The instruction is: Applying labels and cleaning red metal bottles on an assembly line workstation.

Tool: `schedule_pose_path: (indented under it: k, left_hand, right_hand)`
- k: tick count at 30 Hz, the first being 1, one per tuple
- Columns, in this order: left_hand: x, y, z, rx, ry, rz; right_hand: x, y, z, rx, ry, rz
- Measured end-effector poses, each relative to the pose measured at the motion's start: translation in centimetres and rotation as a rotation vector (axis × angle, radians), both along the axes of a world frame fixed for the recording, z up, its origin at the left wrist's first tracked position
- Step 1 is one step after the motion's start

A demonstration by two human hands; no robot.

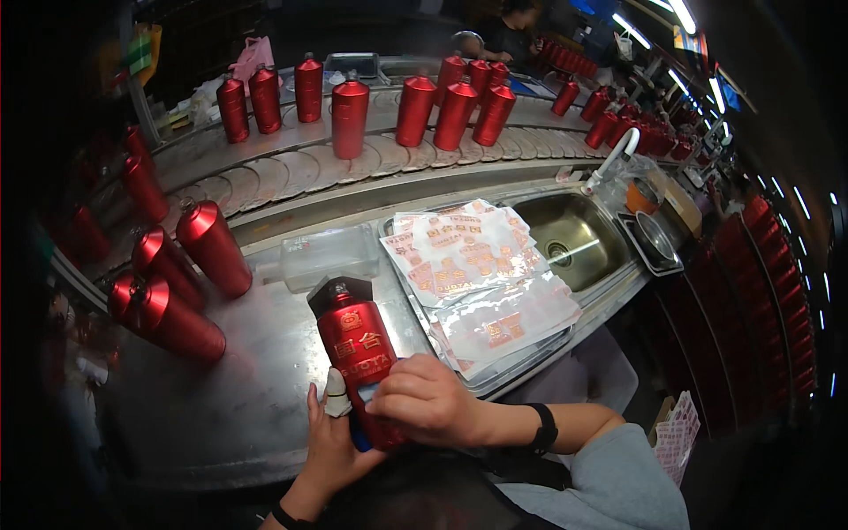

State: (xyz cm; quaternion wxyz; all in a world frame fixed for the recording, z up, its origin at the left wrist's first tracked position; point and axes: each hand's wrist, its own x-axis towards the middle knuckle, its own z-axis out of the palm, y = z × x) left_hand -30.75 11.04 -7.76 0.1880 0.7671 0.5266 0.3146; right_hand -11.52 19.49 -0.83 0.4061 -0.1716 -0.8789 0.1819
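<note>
A red bottle [352, 329] with gold lettering and a dark neck lies tilted in front of me, its base toward my body. My left hand [334, 446] holds its lower left side, and one digit wears a white covering [336, 394]. Across the bottle's lower front, my right hand [428, 402] is closed round a small flat blue-grey piece [367, 390], mostly hidden by the fingers. A bit of dark blue shows beside the bottle near my left palm; its kind is unclear.
Several red bottles [212, 247] stand on the metal table at left. More bottles [351, 119] line the curved conveyor [291, 172] behind. Printed transfer sheets [468, 265] lie on a tray beside the sink [565, 238] with a white faucet [614, 159]. A co-worker [512, 31] is at the far side.
</note>
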Motion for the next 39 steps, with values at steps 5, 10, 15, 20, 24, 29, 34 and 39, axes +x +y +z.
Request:
schedule_pose_path:
  k: [5,10,15,20,24,29,34,39]
  left_hand:
    - [0.7,-0.4,0.5,0.120,-0.064,0.073]
    - [1.1,-0.3,1.2,0.079,-0.057,0.119]
    - [1.9,0.1,2.2,0.143,-0.064,0.161]
    - [2.1,-0.1,2.2,0.158,-0.008,0.167]
    - [2.2,-0.4,2.4,0.166,-0.040,0.181]
    - [1.6,-0.5,2.1,0.129,-0.038,0.150]
    - [1.5,-0.3,0.8,0.041,-0.209,0.142]
    - [0.0,0.4,1.9,0.008,-0.186,0.032]
  right_hand:
    - [0.9,0.7,1.3,-0.162,0.023,-0.137]
    - [1.3,-0.2,0.4,-0.214,0.004,0.078]
    - [1.5,1.2,0.8,-0.187,0.012,-0.189]
    - [0.9,0.6,0.9,-0.181,0.042,0.007]
    - [-0.9,1.8,0.4,-0.006,-0.001,-0.087]
    - [-0.5,0.3,0.2,-0.138,0.018,0.190]
    - [0.8,2.4,0.7,-0.126,0.017,0.012]
    - [1.3,0.7,1.4,-0.531,0.052,-0.139]
